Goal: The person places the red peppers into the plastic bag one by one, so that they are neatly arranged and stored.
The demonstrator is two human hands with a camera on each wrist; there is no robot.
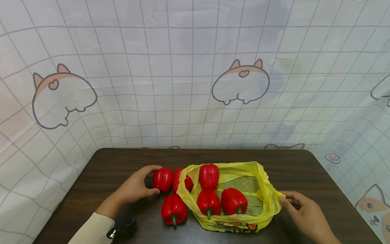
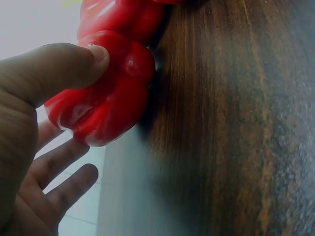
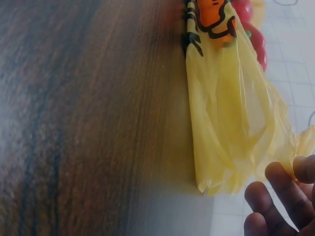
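Note:
My left hand [image 1: 137, 184] pinches a red bell pepper [image 1: 163, 179] between thumb and fingers at the left of the group. Close up in the left wrist view, the thumb presses on that bell pepper [image 2: 110, 110] and other fingers reach behind it. On the right, my right hand [image 1: 307, 213] pinches the rim of a yellow plastic bag [image 1: 262, 176] with thumb and index finger. The bag's mouth is spread wide, and three red peppers [image 1: 209, 176] show inside. The right wrist view shows the bag's side wall [image 3: 221, 123] stretched toward the fingertips.
Another pepper [image 1: 179, 178] is partly covered by the bag's left rim, beside the held one. A further pepper [image 1: 174, 210] lies in front, stem toward me. All rest on a dark wooden table [image 1: 122, 162]. A grid-patterned cloth [image 1: 182, 101] hangs behind it.

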